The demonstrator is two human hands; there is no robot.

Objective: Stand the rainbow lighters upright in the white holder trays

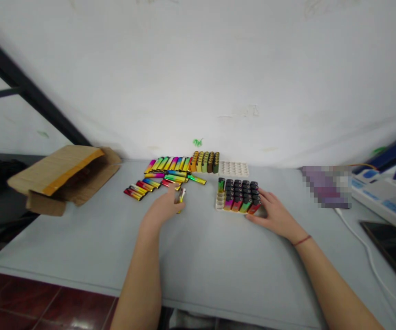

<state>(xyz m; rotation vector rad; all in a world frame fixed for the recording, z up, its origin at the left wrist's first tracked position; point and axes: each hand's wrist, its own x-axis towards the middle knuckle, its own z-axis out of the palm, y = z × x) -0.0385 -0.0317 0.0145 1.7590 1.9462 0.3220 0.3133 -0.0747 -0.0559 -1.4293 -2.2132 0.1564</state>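
Between the thumb and fingers of my left hand is a shiny gold lighter, tilted and held just above the table. My right hand grips the right side of a white tray, with the thumb at the front corner and the fingers along the side. Several lighters with black tops stand upright in rows in this tray. Its left column has one green lighter at the back and bare slots in front. Loose shiny multicoloured lighters lie in rows and a small pile beyond my left hand.
Against the wall, a block of upright gold-topped lighters stands beside a bare white tray. An open cardboard box lies at the left. On the right are a blurred purple item, a power strip, a white cable and a dark phone.
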